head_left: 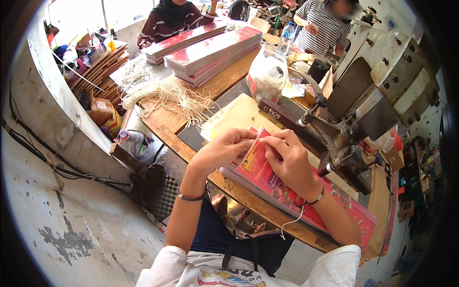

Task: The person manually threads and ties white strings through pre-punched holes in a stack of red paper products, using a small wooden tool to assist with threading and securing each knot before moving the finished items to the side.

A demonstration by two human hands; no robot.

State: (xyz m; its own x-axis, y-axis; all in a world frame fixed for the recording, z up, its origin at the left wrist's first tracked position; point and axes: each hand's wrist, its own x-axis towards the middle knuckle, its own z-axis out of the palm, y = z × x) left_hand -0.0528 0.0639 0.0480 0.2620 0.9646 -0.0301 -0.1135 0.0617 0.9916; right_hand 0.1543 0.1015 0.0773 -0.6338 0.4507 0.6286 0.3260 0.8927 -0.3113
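A long red printed stack of sheets (pixel 306 186) lies along the near edge of the worktable. At its upper left end, my left hand (pixel 227 149) is closed with thumb and fingers pinching the corner. My right hand (pixel 290 160) bends over the same end, its fingertips closed on the top edge beside the left hand's. A small dark hole shows near that end of the top sheet. From below my right wrist, a white cord (pixel 292 222) hangs over the stack's near side. Whether a cord is between my fingertips is hidden.
A heap of cream cords (pixel 169 98) lies at the far left of the table, near tall stacks of red printed sheets (pixel 210 52). A metal press machine (pixel 334 131) stands to the right. Plastic bags and a water bottle (pixel 286 37) sit farther back. Two people are across the table.
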